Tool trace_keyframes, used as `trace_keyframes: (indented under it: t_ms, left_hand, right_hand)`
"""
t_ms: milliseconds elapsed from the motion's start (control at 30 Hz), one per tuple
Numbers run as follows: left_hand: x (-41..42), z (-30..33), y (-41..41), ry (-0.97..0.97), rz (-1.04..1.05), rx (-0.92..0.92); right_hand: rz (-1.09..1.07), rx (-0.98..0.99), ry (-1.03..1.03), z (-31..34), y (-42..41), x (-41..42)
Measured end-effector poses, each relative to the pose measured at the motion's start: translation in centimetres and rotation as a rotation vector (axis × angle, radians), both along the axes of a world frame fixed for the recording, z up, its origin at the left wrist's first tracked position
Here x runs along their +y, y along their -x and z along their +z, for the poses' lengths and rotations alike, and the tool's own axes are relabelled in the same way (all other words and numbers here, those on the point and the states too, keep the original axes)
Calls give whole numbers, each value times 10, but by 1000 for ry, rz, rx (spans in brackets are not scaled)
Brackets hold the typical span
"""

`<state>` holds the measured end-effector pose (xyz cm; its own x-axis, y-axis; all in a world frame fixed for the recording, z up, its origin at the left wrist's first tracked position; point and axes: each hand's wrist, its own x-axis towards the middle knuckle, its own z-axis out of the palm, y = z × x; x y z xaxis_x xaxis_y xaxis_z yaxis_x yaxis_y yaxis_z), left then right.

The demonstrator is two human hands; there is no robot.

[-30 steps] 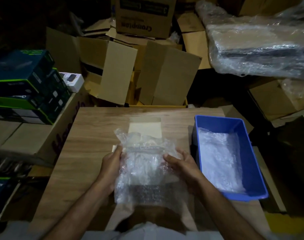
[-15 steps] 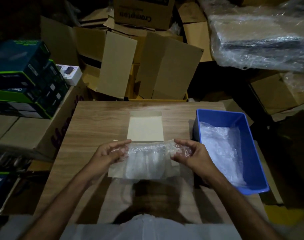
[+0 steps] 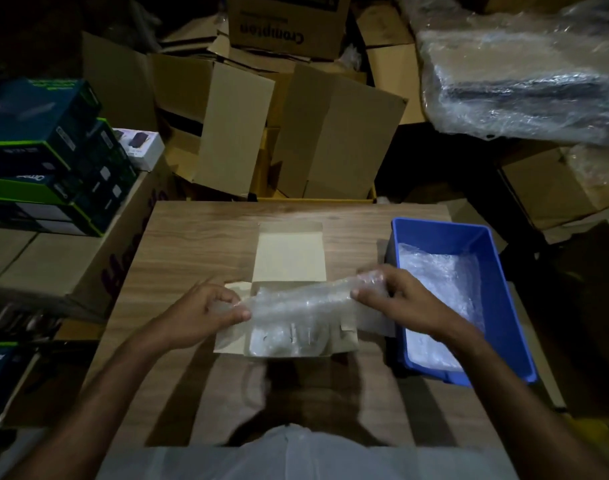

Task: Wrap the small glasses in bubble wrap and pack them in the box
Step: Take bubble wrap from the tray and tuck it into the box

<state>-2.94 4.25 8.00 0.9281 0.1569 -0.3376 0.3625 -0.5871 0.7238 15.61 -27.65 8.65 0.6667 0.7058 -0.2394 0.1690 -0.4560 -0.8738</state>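
Note:
A small open cardboard box (image 3: 289, 258) lies in the middle of the wooden table (image 3: 199, 233), its lid flap folded away from me. A clear bubble-wrapped bundle (image 3: 303, 299) stretches sideways over the box mouth. My left hand (image 3: 206, 313) pinches its left end and my right hand (image 3: 396, 296) pinches its right end. More pale wrapped shapes (image 3: 289, 339) lie in the box near its front wall; the dim light hides what they hold.
A blue plastic tub (image 3: 503, 306) with bubble wrap inside stands at the table's right edge, close to my right hand. Stacked dark product boxes (image 3: 46, 157) sit at the left, and open cartons (image 3: 268, 133) crowd behind the table. A plastic-wrapped package (image 3: 524, 74) lies at the back right.
The bubble wrap hung as a loose upright sheet between my hands; it is now a rolled bundle held lower over the open box, which has come into view beneath it.

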Motion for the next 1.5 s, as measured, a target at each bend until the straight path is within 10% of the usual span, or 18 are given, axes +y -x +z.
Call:
trace_keyframes:
  t_ms: [167, 433, 667, 867, 1100, 1267, 1500]
  left_hand:
    - [-25, 49, -19, 310, -304, 284]
    - [-71, 28, -39, 541, 220, -119]
    - [-84, 1, -26, 544, 542, -246]
    - [-65, -8, -7, 550, 262, -129]
    - [-61, -1, -8, -233, 75, -181]
    - [-60, 16, -7, 414, 198, -122]
    - [-67, -5, -1, 650, 389, -119]
  right_hand:
    - [21, 292, -232, 37, 2, 26]
    - [-232, 1173, -709, -3, 24, 32]
    - [-342, 734, -408, -33, 62, 47]
    - [-221, 241, -341, -28, 64, 37]
    - [72, -300, -55, -31, 54, 41]
    - [-113, 305, -265, -17, 48, 32]
    - [-262, 639, -336, -32, 68, 37]
